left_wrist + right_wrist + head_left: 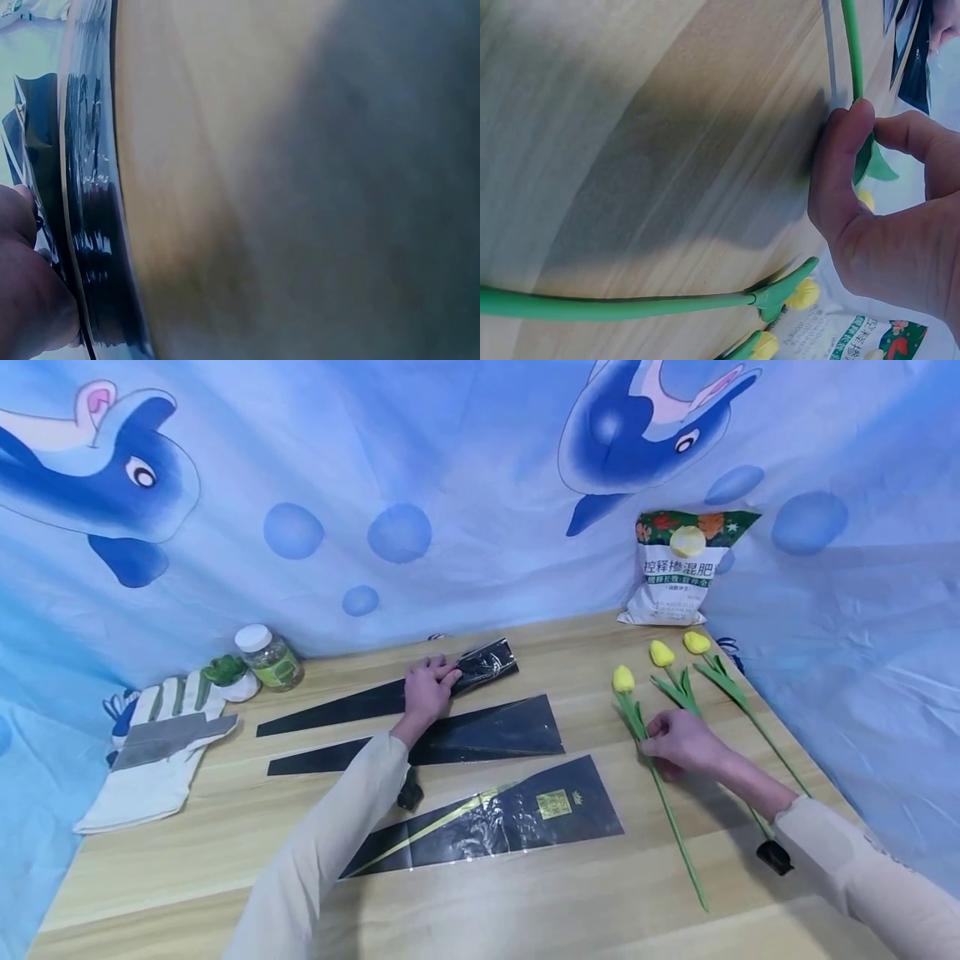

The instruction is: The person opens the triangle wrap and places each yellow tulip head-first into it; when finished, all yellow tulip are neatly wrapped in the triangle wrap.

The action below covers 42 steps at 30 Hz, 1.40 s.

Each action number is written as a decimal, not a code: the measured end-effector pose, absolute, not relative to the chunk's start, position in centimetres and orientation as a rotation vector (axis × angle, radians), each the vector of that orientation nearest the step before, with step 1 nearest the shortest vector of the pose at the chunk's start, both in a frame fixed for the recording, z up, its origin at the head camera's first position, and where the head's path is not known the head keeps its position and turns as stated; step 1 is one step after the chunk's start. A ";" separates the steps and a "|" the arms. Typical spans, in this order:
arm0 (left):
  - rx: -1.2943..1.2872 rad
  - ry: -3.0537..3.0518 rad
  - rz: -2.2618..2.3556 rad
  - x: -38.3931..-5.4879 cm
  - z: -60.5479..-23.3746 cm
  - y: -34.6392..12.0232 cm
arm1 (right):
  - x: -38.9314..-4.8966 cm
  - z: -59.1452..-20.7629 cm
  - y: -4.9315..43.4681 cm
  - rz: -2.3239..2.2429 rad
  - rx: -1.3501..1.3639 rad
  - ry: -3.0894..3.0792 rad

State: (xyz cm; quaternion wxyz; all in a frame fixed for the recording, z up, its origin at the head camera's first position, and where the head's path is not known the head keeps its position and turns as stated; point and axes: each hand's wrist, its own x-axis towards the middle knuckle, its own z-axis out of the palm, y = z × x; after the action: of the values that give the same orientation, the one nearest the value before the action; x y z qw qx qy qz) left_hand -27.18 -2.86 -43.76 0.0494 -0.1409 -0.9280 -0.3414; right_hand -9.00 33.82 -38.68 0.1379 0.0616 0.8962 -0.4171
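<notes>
My left hand [427, 693] grips the farthest of three black tapered flower sleeves [486, 665], just behind its wide end, which bulges open to the right. In the left wrist view, the knuckles [34, 292] show beside the shiny raised film [41, 135]. A second black sleeve [502, 731] lies flat below that hand, and a third [510, 814], with a gold stripe and emblem, is nearest me. Between thumb and index finger my right hand [686, 743] pinches the green stem of a yellow artificial tulip [853, 52], close under its leaves. Two more yellow tulips [662, 653] [738, 697] lie beside it.
At the back right corner stands a fertilizer bag [675, 572]. On the left are work gloves [161, 752], a small potted succulent [232, 678] and a white-lidded jar [272, 660]. A blue dolphin-print cloth [465, 460] hangs behind the wooden table [465, 910].
</notes>
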 end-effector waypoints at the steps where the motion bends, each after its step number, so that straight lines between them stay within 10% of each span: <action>1: -0.427 -2.827 -1.044 -27.3 -43.7 -2.9 | -9.1 -38.6 33.8 -1.212 0.176 2.598; 42: -0.402 -2.798 -1.120 -26.9 -43.8 -2.8 | -13.5 -32.8 35.1 -2.226 0.184 2.134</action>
State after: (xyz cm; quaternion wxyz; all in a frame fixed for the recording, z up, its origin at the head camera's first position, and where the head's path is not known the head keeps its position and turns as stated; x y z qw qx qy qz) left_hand -26.88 -2.81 -43.75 0.0504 -0.1319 -0.9191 -0.3680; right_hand -13.54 35.05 -32.80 0.0261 0.0594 0.6905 -0.7204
